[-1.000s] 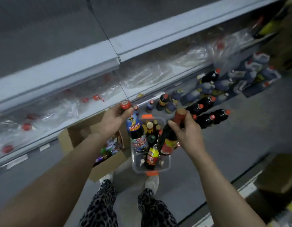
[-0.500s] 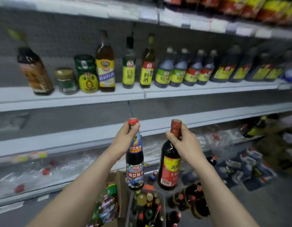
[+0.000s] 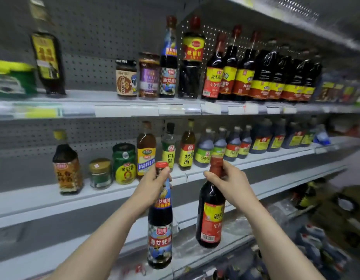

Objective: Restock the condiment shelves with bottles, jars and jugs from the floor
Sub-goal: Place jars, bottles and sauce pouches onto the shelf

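Fingers (image 3: 165, 175) of the left grip (image 3: 152, 186) are curling round the neck of the blue-label bottle (image 3: 160, 239), its body hanging below. The right grip (image 3: 231, 184) is clutching the red-label bottle (image 3: 210, 219) likewise.

Before the shelves, the left hand (image 3: 152, 186) grips the left bottle (image 3: 160, 229) by its neck; to its right, the right hand (image 3: 229, 182) grips the right bottle (image 3: 211, 215). Behind them the middle shelf (image 3: 43, 197) carries bottles and jars in a row, and the upper shelf (image 3: 134, 110) carries another row.
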